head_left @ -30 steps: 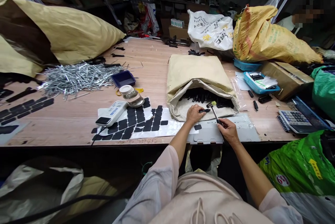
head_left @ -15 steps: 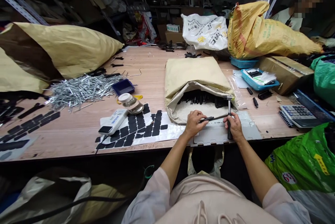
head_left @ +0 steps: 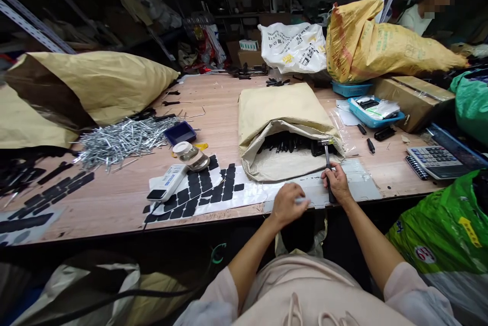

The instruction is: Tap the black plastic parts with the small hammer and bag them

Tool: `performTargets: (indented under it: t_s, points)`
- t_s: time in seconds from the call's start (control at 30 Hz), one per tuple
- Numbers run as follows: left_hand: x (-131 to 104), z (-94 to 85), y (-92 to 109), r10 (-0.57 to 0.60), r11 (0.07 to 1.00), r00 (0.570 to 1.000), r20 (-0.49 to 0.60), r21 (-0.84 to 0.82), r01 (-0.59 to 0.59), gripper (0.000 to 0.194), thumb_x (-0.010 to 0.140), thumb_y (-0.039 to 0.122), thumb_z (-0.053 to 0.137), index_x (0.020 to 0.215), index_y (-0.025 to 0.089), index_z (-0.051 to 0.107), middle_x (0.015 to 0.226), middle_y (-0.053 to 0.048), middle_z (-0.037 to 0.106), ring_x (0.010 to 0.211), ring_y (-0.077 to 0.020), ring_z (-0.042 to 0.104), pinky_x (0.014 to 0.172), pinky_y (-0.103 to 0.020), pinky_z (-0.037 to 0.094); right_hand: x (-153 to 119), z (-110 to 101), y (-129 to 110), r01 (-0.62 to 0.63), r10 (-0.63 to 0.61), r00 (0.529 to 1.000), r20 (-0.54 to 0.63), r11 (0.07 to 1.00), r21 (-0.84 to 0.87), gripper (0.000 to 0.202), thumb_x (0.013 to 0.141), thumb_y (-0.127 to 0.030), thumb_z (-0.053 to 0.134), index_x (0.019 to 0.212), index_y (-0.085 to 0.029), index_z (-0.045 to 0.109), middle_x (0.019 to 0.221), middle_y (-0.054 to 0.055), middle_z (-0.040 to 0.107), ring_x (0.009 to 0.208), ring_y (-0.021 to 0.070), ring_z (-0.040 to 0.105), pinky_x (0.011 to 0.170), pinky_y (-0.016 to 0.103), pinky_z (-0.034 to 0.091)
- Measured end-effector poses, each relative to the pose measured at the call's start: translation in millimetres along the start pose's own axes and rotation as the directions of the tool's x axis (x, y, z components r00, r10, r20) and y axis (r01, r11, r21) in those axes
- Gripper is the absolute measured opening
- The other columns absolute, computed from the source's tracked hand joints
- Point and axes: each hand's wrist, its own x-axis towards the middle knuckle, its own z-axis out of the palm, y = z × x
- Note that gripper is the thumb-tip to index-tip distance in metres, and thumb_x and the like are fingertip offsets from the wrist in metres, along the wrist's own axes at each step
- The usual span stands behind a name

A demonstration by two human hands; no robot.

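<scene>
My right hand (head_left: 336, 183) is closed round the black handle of a small hammer (head_left: 327, 155), whose metal head points away over the mouth of a paper sack (head_left: 280, 105). Black parts (head_left: 285, 143) lie inside that open sack. My left hand (head_left: 290, 205) is curled near the table's front edge, left of the hammer, over a grey sheet (head_left: 356, 178). Something pale and blurred shows at its fingertips; I cannot make out what it is. Black adhesive pads (head_left: 206, 181) on white backing lie to the left, beside a white device (head_left: 168, 183).
A pile of metal rods (head_left: 125, 140), a blue tray (head_left: 180, 134) and a jar (head_left: 191, 156) stand on the left. On the right are a blue basket (head_left: 375, 115), a carton (head_left: 414, 99) and a calculator (head_left: 434, 162). A person (head_left: 417, 18) is behind.
My left hand has moved down towards the table edge, and the dark tool it held across to the hammer no longer shows. My right hand still holds the hammer, now tilted slightly left.
</scene>
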Motion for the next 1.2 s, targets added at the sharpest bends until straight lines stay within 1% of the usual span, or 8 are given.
performTargets:
  t_s: [0.1, 0.2, 0.37, 0.57, 0.73, 0.8, 0.97, 1.2]
  points:
    - [65.9, -16.9, -18.9, -0.274, 0.961, 0.946, -0.175, -0.022, 0.274, 0.011, 0.090, 0.027, 0.061, 0.095, 0.021, 0.069, 0.097, -0.007, 0.067, 0.089, -0.0201, 0.062, 0.075, -0.032, 0.051, -0.4, 2.3, 0.5, -0.003, 0.003, 1.000, 0.019, 1.000, -0.019, 0.039, 0.084, -0.048, 0.063, 0.109, -0.023, 0.046, 0.066, -0.008, 0.062, 0.040, 0.0093, 0.048, 0.039, 0.022, 0.037]
    - [124.0, -26.1, -43.8, -0.413, 0.896, 0.854, -0.317, 0.028, 0.444, 0.023, 0.091, 0.028, 0.060, 0.112, 0.022, 0.066, 0.110, -0.010, 0.066, 0.102, -0.0250, 0.062, 0.083, -0.035, 0.049, -0.5, 3.1, -0.1, -0.008, 0.008, 1.000, 0.019, 1.000, -0.029, 0.038, 0.084, -0.048, 0.062, 0.109, -0.023, 0.046, 0.065, -0.008, 0.061, 0.040, 0.0097, 0.049, 0.039, 0.022, 0.037]
    - [165.3, -25.6, -70.6, -0.475, 0.841, 0.825, -0.307, 0.117, 0.528, 0.025, 0.089, 0.035, 0.064, 0.109, 0.021, 0.069, 0.121, -0.015, 0.060, 0.111, -0.0317, 0.059, 0.089, -0.040, 0.047, -0.3, 2.2, -0.2, -0.001, 0.001, 1.000, -0.003, 0.999, -0.038, 0.037, 0.086, -0.049, 0.060, 0.109, -0.024, 0.046, 0.066, -0.007, 0.062, 0.042, 0.0102, 0.050, 0.040, 0.023, 0.040]
    - [136.3, -34.3, -81.3, -0.458, 0.838, 0.819, -0.347, 0.140, 0.528, 0.019, 0.091, 0.029, 0.062, 0.108, 0.023, 0.069, 0.119, -0.012, 0.061, 0.115, -0.0298, 0.055, 0.093, -0.038, 0.044, -0.1, 1.7, 0.9, -0.014, 0.014, 1.000, -0.003, 0.999, -0.031, 0.037, 0.086, -0.048, 0.061, 0.109, -0.024, 0.046, 0.066, -0.007, 0.062, 0.042, 0.0100, 0.049, 0.039, 0.022, 0.040]
    - [94.7, -19.2, -67.7, -0.266, 0.937, 0.947, -0.180, 0.184, 0.298, 0.020, 0.091, 0.031, 0.064, 0.108, 0.027, 0.071, 0.107, -0.006, 0.066, 0.107, -0.0277, 0.054, 0.091, -0.038, 0.043, 0.2, 2.7, -0.3, -0.006, 0.006, 1.000, -0.004, 0.999, -0.041, 0.037, 0.085, -0.046, 0.062, 0.109, -0.024, 0.047, 0.066, -0.007, 0.061, 0.042, 0.0099, 0.050, 0.040, 0.022, 0.039]
    - [86.7, -6.6, -60.3, -0.233, 0.951, 0.964, -0.128, 0.177, 0.253, 0.021, 0.089, 0.033, 0.066, 0.108, 0.029, 0.073, 0.105, -0.005, 0.067, 0.107, -0.0272, 0.053, 0.092, -0.039, 0.043, -0.8, 3.1, -1.5, -0.007, 0.008, 1.000, 0.008, 0.998, -0.058, 0.039, 0.084, -0.046, 0.064, 0.111, -0.023, 0.048, 0.067, -0.007, 0.061, 0.042, 0.0101, 0.050, 0.040, 0.022, 0.039]
    - [86.8, 7.7, -55.0, -0.285, 0.949, 0.950, -0.123, 0.105, 0.298, 0.023, 0.088, 0.036, 0.068, 0.111, 0.033, 0.074, 0.105, -0.004, 0.066, 0.109, -0.0263, 0.053, 0.095, -0.039, 0.041, -12.2, 1.5, -7.1, 0.010, 0.003, 0.999, 0.049, 0.967, -0.253, 0.044, 0.083, -0.047, 0.063, 0.117, -0.021, 0.056, 0.071, -0.004, 0.064, 0.044, 0.0109, 0.049, 0.043, 0.024, 0.042]
    - [90.0, 5.1, -56.0, -0.340, 0.938, 0.926, -0.162, 0.016, 0.347, 0.024, 0.083, 0.032, 0.075, 0.107, 0.029, 0.072, 0.106, -0.002, 0.070, 0.108, -0.0253, 0.054, 0.095, -0.039, 0.041, -32.0, -1.1, -18.5, 0.242, -0.131, 0.965, 0.227, 0.779, -0.578, 0.052, 0.087, -0.036, 0.059, 0.135, -0.018, 0.062, 0.065, -0.003, 0.059, 0.052, 0.0132, 0.049, 0.055, 0.026, 0.044]
